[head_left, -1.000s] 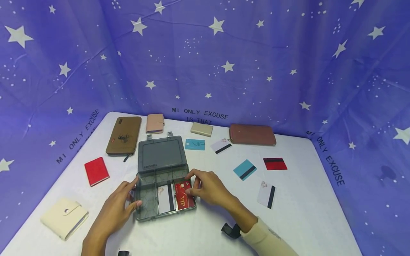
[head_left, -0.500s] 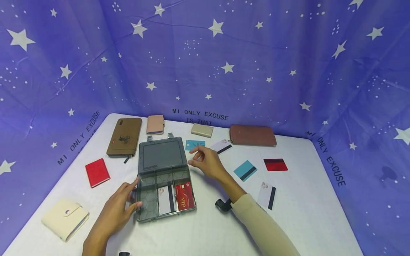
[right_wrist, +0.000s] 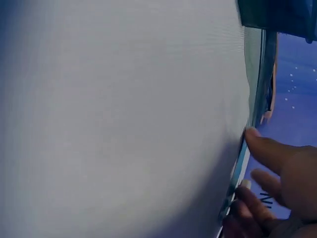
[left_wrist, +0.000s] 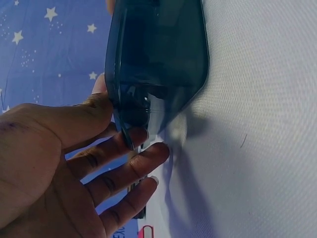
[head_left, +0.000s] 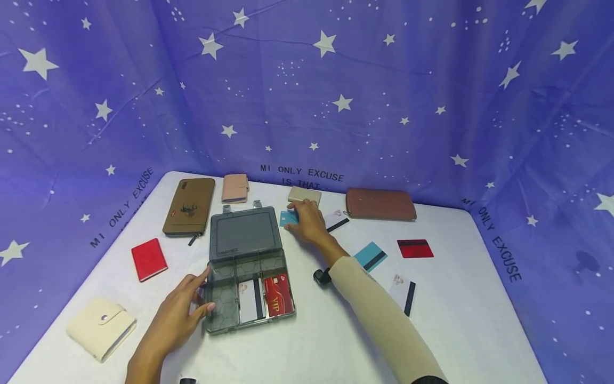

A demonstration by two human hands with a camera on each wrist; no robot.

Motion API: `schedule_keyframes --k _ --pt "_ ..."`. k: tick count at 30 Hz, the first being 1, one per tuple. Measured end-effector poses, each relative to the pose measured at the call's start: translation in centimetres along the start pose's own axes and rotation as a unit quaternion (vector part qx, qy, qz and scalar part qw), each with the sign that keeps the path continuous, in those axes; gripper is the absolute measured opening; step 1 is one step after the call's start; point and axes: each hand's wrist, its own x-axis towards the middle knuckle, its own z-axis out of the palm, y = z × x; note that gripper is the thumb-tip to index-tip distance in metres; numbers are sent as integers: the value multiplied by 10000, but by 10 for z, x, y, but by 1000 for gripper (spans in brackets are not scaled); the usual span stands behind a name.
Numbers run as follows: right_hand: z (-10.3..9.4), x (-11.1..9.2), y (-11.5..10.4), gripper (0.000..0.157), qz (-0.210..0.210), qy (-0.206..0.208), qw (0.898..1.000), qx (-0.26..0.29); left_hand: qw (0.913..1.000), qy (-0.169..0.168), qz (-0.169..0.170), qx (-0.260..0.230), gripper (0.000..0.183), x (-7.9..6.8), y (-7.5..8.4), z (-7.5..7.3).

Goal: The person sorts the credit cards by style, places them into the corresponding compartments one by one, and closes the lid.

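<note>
My left hand [head_left: 174, 306] holds the left edge of a grey translucent compartment box [head_left: 223, 298], its lid [head_left: 246, 234] laid back. In the left wrist view, the thumb lies at the rim of the box [left_wrist: 158, 44] and the fingers reach along its side. Inside the box lie a white card [head_left: 247, 301] with a black stripe and a red VIP card [head_left: 277, 296]. Behind it, my right hand [head_left: 309, 221] is over a light blue card [head_left: 288, 217] on the table, thumb and fingers at opposite edges. That hand partly hides the card.
To the right lie white striped cards [head_left: 339, 220], another blue card [head_left: 371, 256] and a red card [head_left: 415, 248]. Wallets and card holders line the back and left: brown [head_left: 190, 205], pink [head_left: 235, 188], gold [head_left: 304, 194], reddish-brown [head_left: 381, 204], red [head_left: 149, 259], cream [head_left: 101, 328].
My right hand has left the red VIP card in the box and moved up and away to the light blue card behind. The left hand stays on the box edge.
</note>
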Motion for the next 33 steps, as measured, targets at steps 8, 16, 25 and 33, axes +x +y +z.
schedule_keyframes --k 8,16,25,33 --pt "-11 -1 -8 43 693 -625 9953 -268 10000 -38 -9 18 77 1 2 0" --pt "-29 -19 -15 18 698 -72 9974 183 10000 -9 28 49 78 1 0 0" --pt "-46 -53 -51 23 -184 456 9835 1739 10000 27 81 -31 77 0 1 -2" --pt "-21 -98 -98 23 -588 -1176 9568 2592 9999 -89 -60 -121 76 0 2 -3"
